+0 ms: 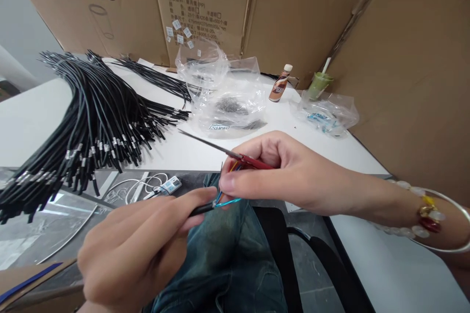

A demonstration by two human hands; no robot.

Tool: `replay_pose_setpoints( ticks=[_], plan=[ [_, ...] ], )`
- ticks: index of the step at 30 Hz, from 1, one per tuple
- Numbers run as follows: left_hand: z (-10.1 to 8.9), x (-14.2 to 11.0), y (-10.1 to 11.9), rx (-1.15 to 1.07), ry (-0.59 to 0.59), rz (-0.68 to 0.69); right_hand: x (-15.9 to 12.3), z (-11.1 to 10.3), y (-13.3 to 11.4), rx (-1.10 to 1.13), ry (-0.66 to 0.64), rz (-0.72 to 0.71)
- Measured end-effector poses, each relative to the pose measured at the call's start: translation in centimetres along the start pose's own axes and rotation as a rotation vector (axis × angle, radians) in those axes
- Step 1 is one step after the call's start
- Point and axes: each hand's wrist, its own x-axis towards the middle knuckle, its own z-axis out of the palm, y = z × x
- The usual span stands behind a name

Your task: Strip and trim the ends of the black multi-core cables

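The black cable (pixel 201 209) is held over the person's lap, just in front of the table (pixel 341 154) edge. The left hand (pixel 143 244) is closed around its jacket, with the stripped end projecting past the fingertips. The right hand (pixel 279 173) pinches the loose coloured wires (pixel 228 202) between thumb and forefinger and retains a red-handled pointed tool (pixel 235 154), probably scissors, in its curled fingers. The cable should be light and flexible, with a fairly firm, smooth jacket; the thin wires are likely soft and easily bent or nicked. Grip the jacket close to the stripped end and take the wires lightly, clear of the blade. Count: one cable in hand; one pointed tool; at least three wire colours, exact wire number obscured by the fingers; one large cable pile (pixel 99 112) and one smaller bundle (pixel 156 77), individual cables too overlapped to count; one bottle (pixel 280 84); one green cup (pixel 319 85) with one straw (pixel 326 65).
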Motion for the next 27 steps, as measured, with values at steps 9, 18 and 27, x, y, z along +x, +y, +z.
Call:
replay_pose_setpoints(
  ticks=[9,18,27],
  plan=[
    [0.1,-0.4,-1.1,0.101,-0.079,0.226,-0.7,0.3,0.6,0.075,-0.039,-0.06],
    [0.7,-3.1,-1.4,0.062,-0.076,-0.061,-0.9,0.9,0.8,0.224,-0.068,-0.059],
    [0.9,-3.4,-1.2,0.083,-0.072,-0.1,-1.0,0.6,1.1,0.206,-0.084,-0.076]
  ],
)
